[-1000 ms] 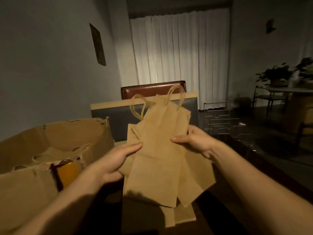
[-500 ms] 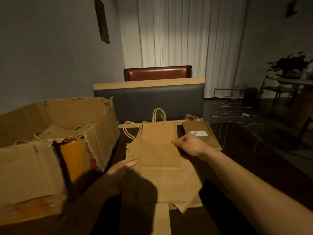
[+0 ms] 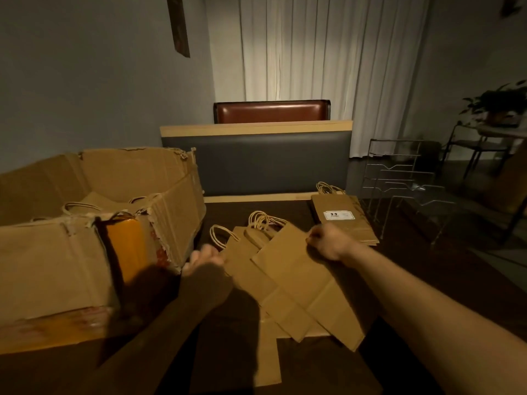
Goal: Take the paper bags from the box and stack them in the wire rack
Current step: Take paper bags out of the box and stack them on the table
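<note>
Several brown paper bags [image 3: 288, 277] with twine handles lie fanned out flat on the dark table in front of me. My right hand [image 3: 328, 242] grips the upper right edge of the top bag. My left hand [image 3: 204, 259] is blurred at the fan's left edge, beside the cardboard box [image 3: 57, 252]; whether it holds anything is unclear. More bags show inside the box. A second small stack of bags [image 3: 342, 220] with a white label lies further back on the right. The wire rack [image 3: 405, 183] stands at the table's right, holding nothing that I can see.
The torn box fills the table's left side. A dark padded bench back [image 3: 256, 161] runs along the far table edge, with a brown chair [image 3: 271, 111] behind it. A plant and side table stand far right.
The bags came down from mid-air onto the table and now lie fanned. My view tilted down. My left hand slid left toward the box; my right stays on the top bag.
</note>
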